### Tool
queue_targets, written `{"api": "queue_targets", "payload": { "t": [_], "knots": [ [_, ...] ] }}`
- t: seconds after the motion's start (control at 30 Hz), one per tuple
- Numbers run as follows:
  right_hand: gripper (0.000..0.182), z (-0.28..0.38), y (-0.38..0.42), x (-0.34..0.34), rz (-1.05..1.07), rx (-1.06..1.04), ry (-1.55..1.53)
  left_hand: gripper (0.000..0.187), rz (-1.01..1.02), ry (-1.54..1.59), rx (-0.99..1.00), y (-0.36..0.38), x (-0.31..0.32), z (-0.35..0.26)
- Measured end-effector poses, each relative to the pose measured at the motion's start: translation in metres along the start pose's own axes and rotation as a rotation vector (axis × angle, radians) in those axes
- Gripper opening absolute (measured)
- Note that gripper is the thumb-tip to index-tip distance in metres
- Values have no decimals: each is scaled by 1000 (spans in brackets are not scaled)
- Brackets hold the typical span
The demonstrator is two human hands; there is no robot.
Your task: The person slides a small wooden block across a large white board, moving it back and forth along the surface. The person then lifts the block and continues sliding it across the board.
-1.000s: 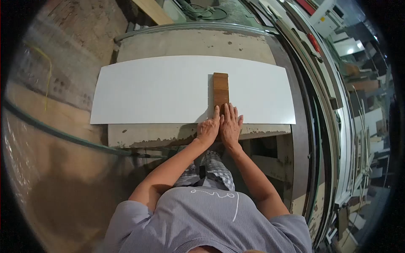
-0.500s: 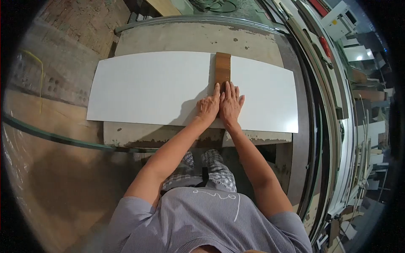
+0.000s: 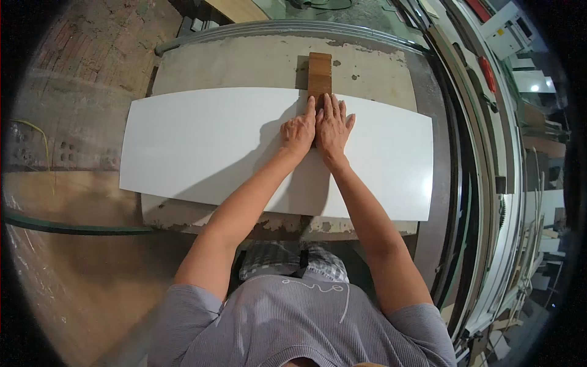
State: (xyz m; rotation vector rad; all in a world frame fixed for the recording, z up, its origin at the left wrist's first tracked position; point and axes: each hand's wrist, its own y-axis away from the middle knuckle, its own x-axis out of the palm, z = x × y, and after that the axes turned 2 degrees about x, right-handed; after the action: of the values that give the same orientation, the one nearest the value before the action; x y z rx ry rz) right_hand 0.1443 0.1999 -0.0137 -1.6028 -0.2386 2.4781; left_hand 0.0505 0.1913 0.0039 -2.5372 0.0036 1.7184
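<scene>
A long white panel [image 3: 202, 131] lies flat on a worn, chipped worktop [image 3: 238, 61]. Across it, pointing away from me, is a narrow brown wooden block [image 3: 320, 73] whose far end juts past the panel's far edge. My left hand [image 3: 298, 131] grips the block's left side, index finger stretched along it and the other fingers curled. My right hand [image 3: 332, 128] holds the right side, with its fingers extended forward over the wood. Both hands cover much of the block's near half.
A grey metal rail [image 3: 293, 27] runs behind the worktop. Long rails and strips [image 3: 483, 140] line the right side, with a red-handled tool [image 3: 487, 74] on them. Offcuts and thin rods lie farther right. A dark green edge [image 3: 79, 226] crosses the lower left.
Both hands have pushed the wooden block away from me across the panel, so its end now reaches beyond the far edge. The camera view has shifted slightly.
</scene>
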Motion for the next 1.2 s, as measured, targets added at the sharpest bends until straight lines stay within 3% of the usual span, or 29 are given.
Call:
{"api": "queue_targets", "payload": {
  "t": [0.23, 0.43, 0.47, 0.73, 0.97, 1.2],
  "knots": [
    [45, -10, -54, 7, 33, -3, -26, 47, -53, -95, -15, -58, 10, -3],
    [46, -14, -47, 7, 14, -23, -6, 47, -43, -59, -12, -50, 10, -6],
    [45, -13, -39, 5, 28, -11, 13, 47, 32, -17, -25, -43, 9, -7],
    [46, -4, 73, -23, 0, 72, 84, 46, 48, 163, 123, 68, -1, -6],
    [46, 34, 186, -38, 12, 66, 99, 50, 54, 104, 214, 179, -11, 30],
    [47, 80, 227, -34, 72, 27, 135, 49, 126, 126, 127, 226, -58, 61]
  ]
}}
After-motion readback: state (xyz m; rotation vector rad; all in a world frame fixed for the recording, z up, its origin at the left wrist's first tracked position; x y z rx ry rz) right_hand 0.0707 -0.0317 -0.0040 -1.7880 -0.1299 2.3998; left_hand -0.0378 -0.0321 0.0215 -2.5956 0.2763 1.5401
